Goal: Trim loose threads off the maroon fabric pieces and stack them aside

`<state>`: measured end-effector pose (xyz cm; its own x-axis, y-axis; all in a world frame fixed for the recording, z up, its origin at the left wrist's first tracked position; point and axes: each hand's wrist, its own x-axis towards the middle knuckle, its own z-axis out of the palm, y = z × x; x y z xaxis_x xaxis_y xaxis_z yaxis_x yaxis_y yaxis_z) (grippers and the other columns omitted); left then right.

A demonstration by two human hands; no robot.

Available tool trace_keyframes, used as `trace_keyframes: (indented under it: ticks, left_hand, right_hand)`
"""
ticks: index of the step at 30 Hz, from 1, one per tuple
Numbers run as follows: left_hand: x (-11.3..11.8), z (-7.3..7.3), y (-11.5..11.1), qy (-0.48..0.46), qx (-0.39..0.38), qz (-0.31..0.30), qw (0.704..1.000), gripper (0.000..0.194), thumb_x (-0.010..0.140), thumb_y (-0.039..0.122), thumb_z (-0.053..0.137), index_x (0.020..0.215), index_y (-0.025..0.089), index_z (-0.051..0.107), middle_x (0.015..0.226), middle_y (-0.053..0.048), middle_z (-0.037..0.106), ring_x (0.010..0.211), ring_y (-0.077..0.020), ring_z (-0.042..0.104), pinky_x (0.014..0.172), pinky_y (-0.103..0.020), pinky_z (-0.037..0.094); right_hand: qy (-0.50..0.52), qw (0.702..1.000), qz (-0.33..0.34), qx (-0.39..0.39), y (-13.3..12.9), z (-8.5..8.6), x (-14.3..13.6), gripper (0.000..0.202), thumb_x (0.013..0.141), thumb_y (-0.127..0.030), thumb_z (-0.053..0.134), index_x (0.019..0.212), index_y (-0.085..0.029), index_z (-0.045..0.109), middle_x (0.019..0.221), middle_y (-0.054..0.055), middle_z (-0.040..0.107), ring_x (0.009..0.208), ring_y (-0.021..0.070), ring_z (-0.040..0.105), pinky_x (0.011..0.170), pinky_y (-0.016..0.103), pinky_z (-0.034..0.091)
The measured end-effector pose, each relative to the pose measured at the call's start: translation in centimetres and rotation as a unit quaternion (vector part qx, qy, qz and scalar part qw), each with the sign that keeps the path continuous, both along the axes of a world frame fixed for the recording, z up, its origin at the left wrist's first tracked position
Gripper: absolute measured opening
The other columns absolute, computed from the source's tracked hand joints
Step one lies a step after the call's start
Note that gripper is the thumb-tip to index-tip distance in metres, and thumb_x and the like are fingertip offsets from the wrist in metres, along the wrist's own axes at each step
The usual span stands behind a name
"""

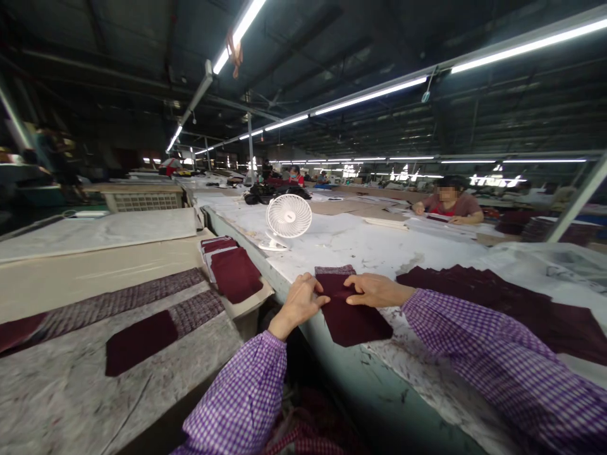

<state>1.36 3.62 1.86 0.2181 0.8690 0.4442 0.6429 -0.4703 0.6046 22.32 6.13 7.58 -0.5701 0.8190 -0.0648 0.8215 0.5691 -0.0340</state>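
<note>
A dark maroon fabric panel [358,325] with a speckled band along its far end lies at the near edge of the white table. My left hand [301,302] is at the panel's left edge, thumb and forefinger closed on the cloth there. From the right, my right hand [374,291] reaches over the same panel, its thumb and bent forefinger pinching at the cloth's surface. Between the two hands the fabric looks slightly puckered. To the right lies a heap of maroon fabric pieces [497,303], partly behind my right sleeve.
A white fan [289,216] stands beyond my hands. On the left table [190,354] lie a maroon panel with a speckled end [142,341], a long speckled strip [128,300] and a stack of maroon pieces [234,275]. A gap separates the tables. A co-worker [448,205] sits across at right.
</note>
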Motion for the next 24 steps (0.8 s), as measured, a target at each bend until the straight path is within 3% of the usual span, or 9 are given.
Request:
trace_keyframes:
  ticks: [3,6,11,14,17,19,22,24]
  left_hand:
    - [-0.1,-0.3,0.1,-0.024,-0.002,-0.009,1.000,0.009,0.071,0.023,0.067,0.072,0.018,0.059,0.084,-0.003,0.056,0.090,-0.0207,0.049,0.081,-0.035,0.041]
    - [-0.1,-1.2,0.3,-0.069,0.006,-0.012,0.997,0.008,0.071,0.022,0.066,0.070,0.018,0.059,0.084,-0.003,0.057,0.088,-0.0196,0.049,0.081,-0.034,0.040]
    - [0.0,-2.3,0.7,-0.203,0.005,-0.033,0.979,0.010,0.075,0.025,0.063,0.068,0.017,0.063,0.083,-0.004,0.061,0.088,-0.0188,0.052,0.084,-0.034,0.039]
    - [-0.1,-2.0,0.4,-0.311,-0.023,-0.057,0.949,0.017,0.075,0.030,0.062,0.067,0.016,0.064,0.079,-0.003,0.060,0.083,-0.0170,0.053,0.081,-0.031,0.041]
    - [-0.5,-1.4,-0.4,-0.382,-0.043,-0.085,0.919,0.021,0.077,0.034,0.061,0.069,0.015,0.065,0.077,-0.001,0.059,0.077,-0.0144,0.053,0.078,-0.027,0.041]
    - [-0.6,-1.1,-0.9,-0.405,-0.046,-0.101,0.908,0.025,0.079,0.036,0.058,0.068,0.014,0.064,0.075,-0.001,0.058,0.074,-0.0133,0.052,0.076,-0.026,0.042]
    - [-0.7,-1.1,-1.2,-0.420,-0.048,-0.106,0.900,0.029,0.083,0.038,0.054,0.068,0.015,0.063,0.072,-0.001,0.058,0.070,-0.0127,0.052,0.074,-0.026,0.042]
    - [-0.7,-1.2,-1.3,-0.417,-0.037,-0.080,0.904,0.032,0.086,0.039,0.049,0.069,0.015,0.063,0.071,-0.001,0.059,0.070,-0.0132,0.053,0.074,-0.027,0.042]
  right_hand:
    - [0.073,0.996,-0.014,-0.053,0.6,-0.2,1.0,0.035,0.072,-0.043,0.060,0.095,-0.016,0.061,0.084,0.005,0.061,0.074,0.0178,0.055,0.067,0.028,0.041]
    - [0.175,0.981,-0.002,-0.077,0.1,-0.5,1.8,0.029,0.071,-0.041,0.061,0.083,-0.015,0.061,0.086,0.005,0.061,0.079,0.0187,0.056,0.069,0.029,0.042]
    - [0.400,0.889,-0.026,-0.222,-1.4,-0.3,2.2,0.034,0.071,-0.044,0.061,0.084,-0.014,0.055,0.082,0.004,0.064,0.077,0.0180,0.059,0.070,0.031,0.044]
    - [0.449,0.863,-0.028,-0.231,-2.5,0.8,1.6,0.035,0.067,-0.045,0.066,0.080,-0.014,0.055,0.082,0.004,0.065,0.077,0.0179,0.060,0.071,0.031,0.045]
    - [0.445,0.870,-0.010,-0.213,-3.3,1.8,1.0,0.032,0.071,-0.045,0.063,0.079,-0.015,0.055,0.080,0.003,0.063,0.074,0.0161,0.057,0.069,0.030,0.045]
    - [0.422,0.891,-0.008,-0.168,-3.7,2.2,0.7,0.031,0.074,-0.046,0.058,0.072,-0.016,0.051,0.070,0.000,0.058,0.066,0.0131,0.052,0.060,0.026,0.041]
    - [0.367,0.928,-0.020,-0.064,-3.8,2.6,0.5,0.036,0.077,-0.046,0.054,0.060,-0.018,0.037,0.056,-0.005,0.040,0.053,0.0085,0.037,0.050,0.023,0.029]
    - [0.346,0.937,-0.035,-0.027,-3.6,3.3,1.0,0.038,0.077,-0.045,0.052,0.058,-0.018,0.034,0.054,-0.005,0.035,0.052,0.0079,0.033,0.048,0.023,0.026]
